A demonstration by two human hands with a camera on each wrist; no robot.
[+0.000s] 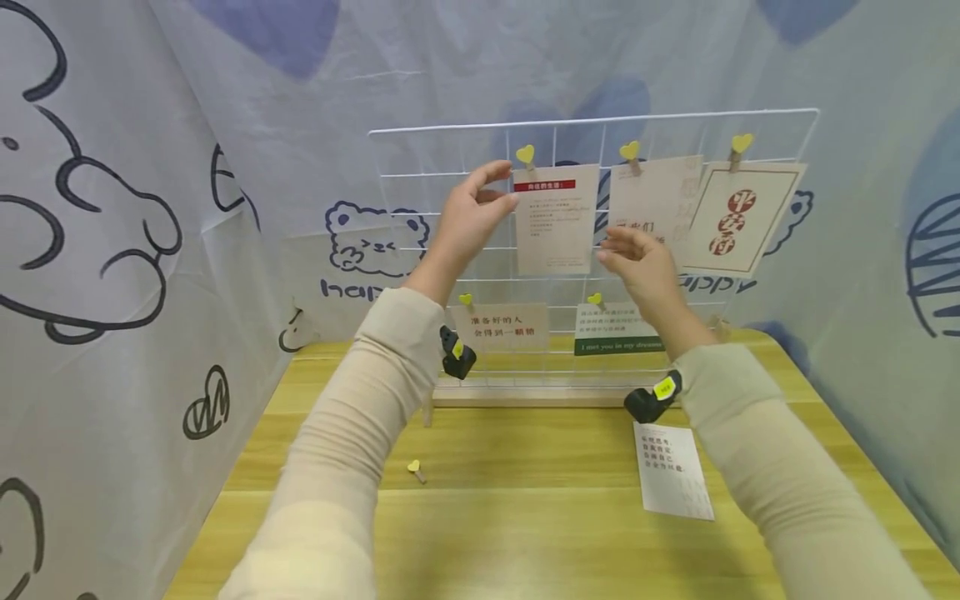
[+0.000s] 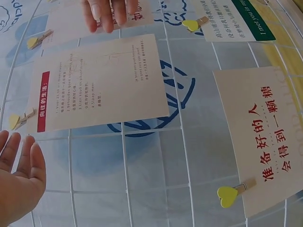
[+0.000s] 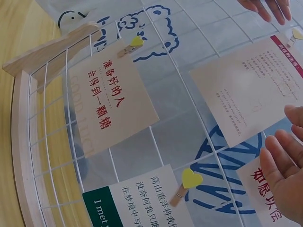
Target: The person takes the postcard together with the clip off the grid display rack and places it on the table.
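Observation:
A white card with a red banner hangs on the white wire grid from a yellow heart clip. At its upper left edge is my left hand, fingers loosely bent and holding nothing. The left wrist view shows those fingertips right by the clip. My right hand hovers around the card's lower right side, its fingers loosely bent and nothing in them. It overlaps part of a second card with red characters, also clipped to the grid. Beside that hangs a card with a brown border.
Lower on the grid hang a beige card and a green-edged card. On the wooden table lie a loose heart clip at left and a white card at right. A wooden base supports the grid before a patterned curtain.

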